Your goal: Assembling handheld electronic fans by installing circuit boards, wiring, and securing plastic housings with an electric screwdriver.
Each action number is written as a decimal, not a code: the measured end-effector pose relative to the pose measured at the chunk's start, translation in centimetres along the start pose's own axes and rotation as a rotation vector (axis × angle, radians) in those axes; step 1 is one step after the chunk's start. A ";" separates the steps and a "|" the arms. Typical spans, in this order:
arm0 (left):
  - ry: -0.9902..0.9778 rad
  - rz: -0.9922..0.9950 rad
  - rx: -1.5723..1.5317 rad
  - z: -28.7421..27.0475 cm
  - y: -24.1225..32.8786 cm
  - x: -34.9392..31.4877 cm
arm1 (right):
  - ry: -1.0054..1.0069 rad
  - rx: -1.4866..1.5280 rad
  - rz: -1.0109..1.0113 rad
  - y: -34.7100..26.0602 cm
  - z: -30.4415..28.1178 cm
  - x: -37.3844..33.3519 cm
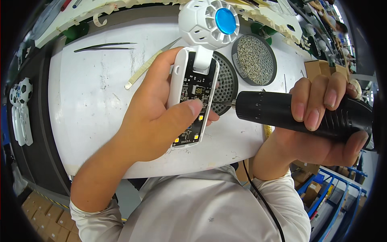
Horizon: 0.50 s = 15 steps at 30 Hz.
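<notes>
My left hand (149,113) grips a white handheld fan by its opened handle, thumb pressed over the black circuit board (188,89). The fan's round slotted head (201,24), with a blue disc in its middle, points away from me. In my right hand (322,109) lies a black electric screwdriver (266,105), held level, its bit pointing left. The bit's tip reaches the handle's right edge by my thumb; whether it touches a screw cannot be made out. Behind the handle, partly hidden, is a dark round tray with holes (226,82).
A round dish of small screws (254,59) stands at the far right. Black tweezers (105,46) and a flat beige-handled tool (141,73) lie on the white table (92,121). Another white fan (22,111) rests on a dark surface at left. The screwdriver's cord (262,193) hangs by my right arm.
</notes>
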<state>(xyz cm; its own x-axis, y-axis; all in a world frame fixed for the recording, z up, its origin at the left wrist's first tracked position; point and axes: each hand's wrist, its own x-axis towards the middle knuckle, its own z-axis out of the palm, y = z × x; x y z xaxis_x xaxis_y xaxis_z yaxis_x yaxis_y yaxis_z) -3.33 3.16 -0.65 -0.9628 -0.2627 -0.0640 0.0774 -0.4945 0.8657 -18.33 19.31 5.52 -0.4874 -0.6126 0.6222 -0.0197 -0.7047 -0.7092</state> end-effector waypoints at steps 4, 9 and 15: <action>0.007 -0.007 -0.008 0.1 -0.1 0.0 | -0.012 0.023 -0.018 -0.1 -0.1 0.0; 0.005 0.012 0.016 0.1 -0.6 0.2 | 0.006 0.018 -0.030 -0.3 -0.4 -0.4; 0.019 -0.022 0.055 0.2 -0.2 0.4 | 0.025 0.015 -0.035 -0.3 -0.6 -0.8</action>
<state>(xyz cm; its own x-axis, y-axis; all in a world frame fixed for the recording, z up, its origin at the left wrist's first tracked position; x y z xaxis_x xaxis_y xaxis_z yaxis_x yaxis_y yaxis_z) -3.83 3.35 -0.77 -0.9590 -0.2678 -0.0924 0.0412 -0.4546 0.8897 -18.50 20.25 5.09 -0.5078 -0.5783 0.6385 -0.0242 -0.7313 -0.6816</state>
